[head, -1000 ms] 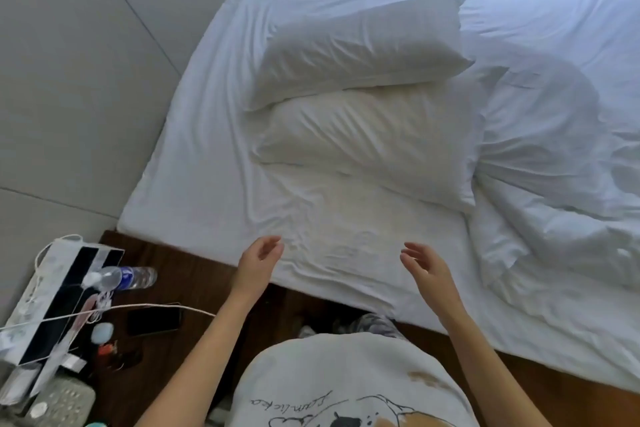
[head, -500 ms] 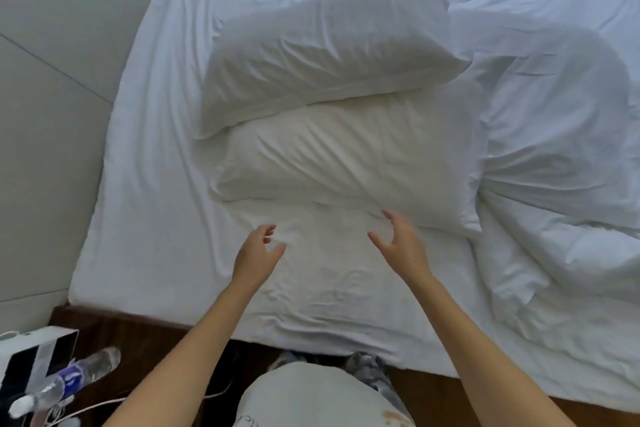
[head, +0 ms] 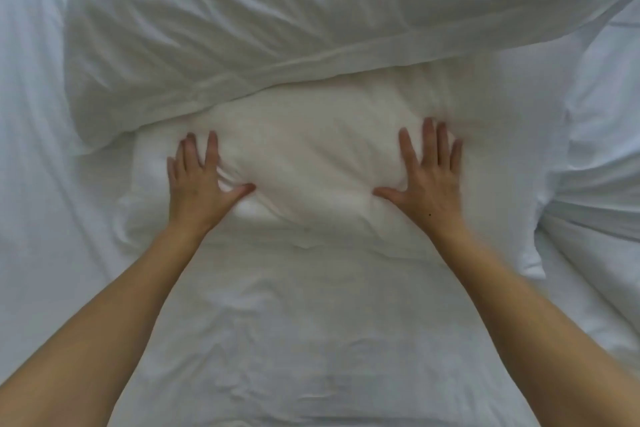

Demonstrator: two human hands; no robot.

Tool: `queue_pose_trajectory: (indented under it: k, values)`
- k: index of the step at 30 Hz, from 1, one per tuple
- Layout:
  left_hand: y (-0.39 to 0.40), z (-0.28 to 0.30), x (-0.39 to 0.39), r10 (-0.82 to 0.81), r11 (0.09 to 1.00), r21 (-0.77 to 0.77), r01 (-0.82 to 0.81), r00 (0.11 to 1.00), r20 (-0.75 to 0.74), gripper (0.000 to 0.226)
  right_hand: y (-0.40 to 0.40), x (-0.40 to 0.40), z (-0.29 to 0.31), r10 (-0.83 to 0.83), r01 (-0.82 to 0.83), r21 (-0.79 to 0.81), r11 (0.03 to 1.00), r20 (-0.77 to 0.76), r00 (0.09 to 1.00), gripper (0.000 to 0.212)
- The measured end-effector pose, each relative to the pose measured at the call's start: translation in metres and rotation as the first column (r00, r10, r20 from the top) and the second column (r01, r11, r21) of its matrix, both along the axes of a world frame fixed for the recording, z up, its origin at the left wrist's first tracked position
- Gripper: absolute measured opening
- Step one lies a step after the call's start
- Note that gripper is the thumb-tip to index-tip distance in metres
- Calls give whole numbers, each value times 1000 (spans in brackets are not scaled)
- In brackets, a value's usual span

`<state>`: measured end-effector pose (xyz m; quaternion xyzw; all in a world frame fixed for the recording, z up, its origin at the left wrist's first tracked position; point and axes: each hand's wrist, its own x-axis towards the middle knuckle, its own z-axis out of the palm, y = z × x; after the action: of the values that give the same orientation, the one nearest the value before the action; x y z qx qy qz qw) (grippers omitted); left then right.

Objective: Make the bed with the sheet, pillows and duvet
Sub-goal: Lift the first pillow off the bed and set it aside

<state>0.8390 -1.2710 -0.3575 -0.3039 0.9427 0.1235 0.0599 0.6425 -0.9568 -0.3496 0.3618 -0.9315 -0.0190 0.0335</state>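
Lying at the picture's centre, the near pillow (head: 318, 156) is pressed under both palms. The left hand (head: 199, 180) rests flat on its nine o'clock end, fingers spread and straight, thumb angled inward. The right hand (head: 427, 180) presses its three o'clock end the same way, pinching nothing. A second pillow (head: 277, 17) overlaps its twelve o'clock edge. The rumpled duvet (head: 602, 156) bunches at three o'clock, the sheet (head: 311, 340) spreading toward six o'clock.
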Motion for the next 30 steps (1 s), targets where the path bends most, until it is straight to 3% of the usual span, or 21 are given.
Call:
queue_pose_trajectory:
  k: [3,5,10,13,18,23,26,30]
  values:
    - [-7,-36,-12,-83,983,-170,68,993,-81,106,-9,-13,-30,24,-24,-2,1000,-124,992,94]
    - [-11,-55,-20,-106,968,-241,66,982,-156,92,-20,-20,-46,20,-31,-64,997,-154,988,84]
    - [-19,-77,-44,-300,922,-316,223,928,-220,37,-36,-37,-66,86,-115,-120,986,-221,971,38]
    - [-23,-76,-53,-344,925,-255,283,908,-241,32,-39,-41,-64,125,-145,-93,985,-200,972,19]
    - [-32,-43,-36,-316,939,-241,247,894,-317,46,-36,-33,-35,94,-122,-184,975,-153,984,34]
    - [-30,20,-12,-303,948,-199,246,889,-343,39,-27,12,18,1,-39,-278,960,-135,991,43]
    - [-15,57,20,-281,957,-181,225,874,-396,48,-2,60,43,-64,41,-344,938,-57,996,47]
    - [37,84,108,-397,918,-195,346,827,-398,47,67,155,60,-58,86,-366,927,86,995,59]
